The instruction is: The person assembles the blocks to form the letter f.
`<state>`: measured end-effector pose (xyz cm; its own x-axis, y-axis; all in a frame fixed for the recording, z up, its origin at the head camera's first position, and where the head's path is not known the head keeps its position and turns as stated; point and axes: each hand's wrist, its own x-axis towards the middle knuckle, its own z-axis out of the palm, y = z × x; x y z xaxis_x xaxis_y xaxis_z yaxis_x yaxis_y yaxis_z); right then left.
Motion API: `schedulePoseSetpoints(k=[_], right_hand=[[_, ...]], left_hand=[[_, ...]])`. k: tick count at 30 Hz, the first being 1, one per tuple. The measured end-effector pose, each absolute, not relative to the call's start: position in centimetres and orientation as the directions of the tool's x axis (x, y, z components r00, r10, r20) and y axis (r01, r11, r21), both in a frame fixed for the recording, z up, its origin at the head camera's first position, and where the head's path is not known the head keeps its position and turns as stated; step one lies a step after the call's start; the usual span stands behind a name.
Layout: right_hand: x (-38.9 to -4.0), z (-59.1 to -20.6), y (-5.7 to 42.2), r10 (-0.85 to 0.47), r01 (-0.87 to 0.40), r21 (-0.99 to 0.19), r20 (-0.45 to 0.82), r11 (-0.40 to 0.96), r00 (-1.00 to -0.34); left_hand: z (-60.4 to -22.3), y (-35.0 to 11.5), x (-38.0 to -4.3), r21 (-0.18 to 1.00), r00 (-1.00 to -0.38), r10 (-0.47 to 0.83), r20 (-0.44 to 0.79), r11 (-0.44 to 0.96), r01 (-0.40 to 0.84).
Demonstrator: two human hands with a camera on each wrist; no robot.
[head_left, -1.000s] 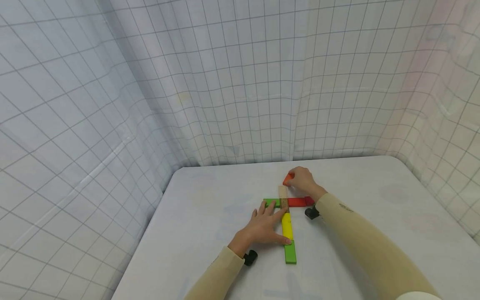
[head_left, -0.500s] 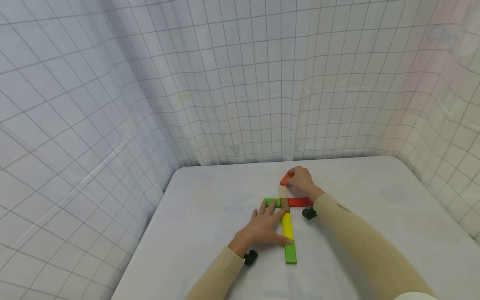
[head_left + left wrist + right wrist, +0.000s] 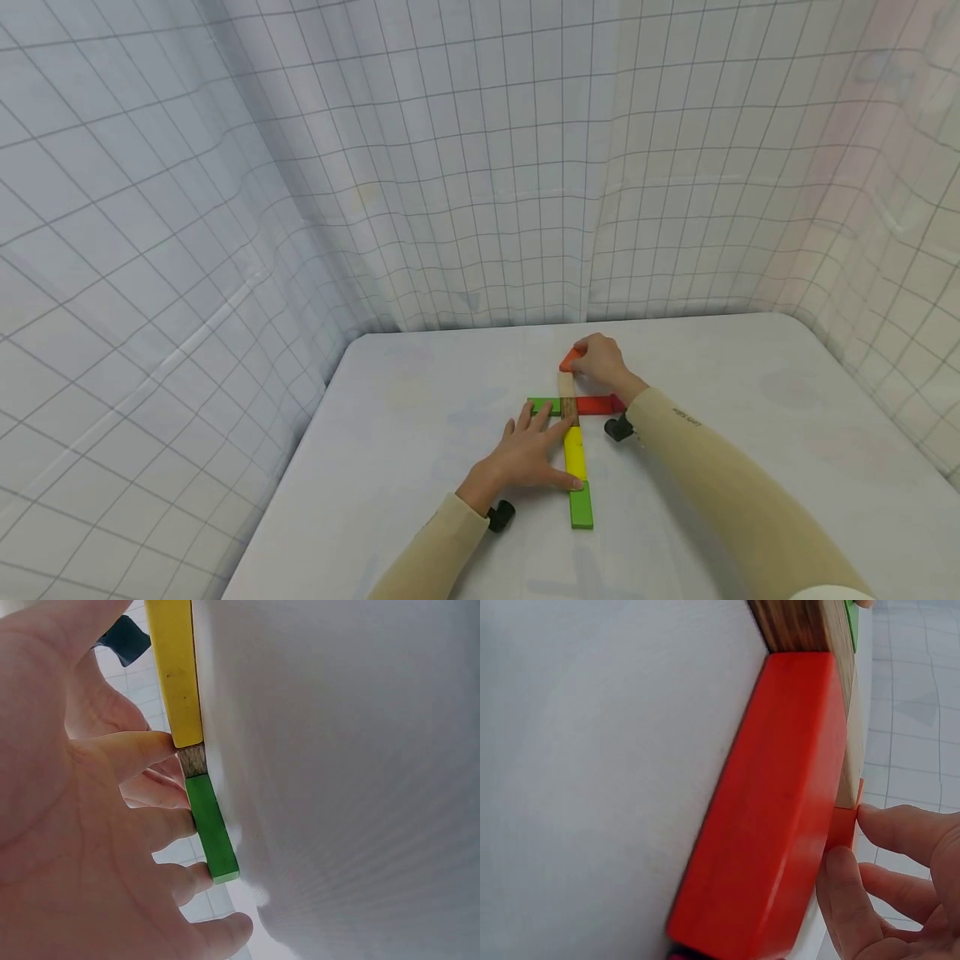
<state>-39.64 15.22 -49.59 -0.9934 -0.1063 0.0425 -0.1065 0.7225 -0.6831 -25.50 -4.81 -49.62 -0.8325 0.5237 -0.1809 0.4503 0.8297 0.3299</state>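
A cross of coloured blocks lies flat on the table. Fingers spread, my left hand [image 3: 525, 457] rests over its left side. Its fingertips touch the left green block [image 3: 214, 825] and the brown wooden block [image 3: 569, 408]; the thumb lies where the yellow block [image 3: 574, 454] meets the lower green block [image 3: 581, 508]. At the far end, my right hand [image 3: 602, 360] pinches an orange, apparently triangular block [image 3: 569, 361] against the end of the pale wooden block [image 3: 566, 385]. The red block [image 3: 757, 802] forms the right arm, with a dark red piece [image 3: 617, 403] at its tip, partly hidden.
The white table [image 3: 420, 433] extends around the blocks, with rounded far corners. White grid-patterned curtains [image 3: 480, 167] hang behind it and along both sides. Each wrist carries a small black camera, such as the left one [image 3: 501, 516].
My right hand has shifted slightly left with the orange block, bringing it over the end of the pale wooden block. My left hand has stayed in place.
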Motion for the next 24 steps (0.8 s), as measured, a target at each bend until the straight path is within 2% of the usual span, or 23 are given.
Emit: schedulePoseSetpoints(k=[13, 24], right_hand=[[-39.3, -48.9, 15.2, -0.114, -0.093, -0.687, 0.016, 0.721, -0.993], [-38.4, -46.8, 16.5, -0.174, -0.181, -0.625, 0.073, 0.759, -0.982]], left_hand=[[-49.5, -4.8, -25.4, 0.33, -0.83, 0.529, -0.178, 0.826, 0.456], [-50.0, -4.7, -25.8, 0.314, -0.832, 0.519, -0.196, 0.837, 0.448]])
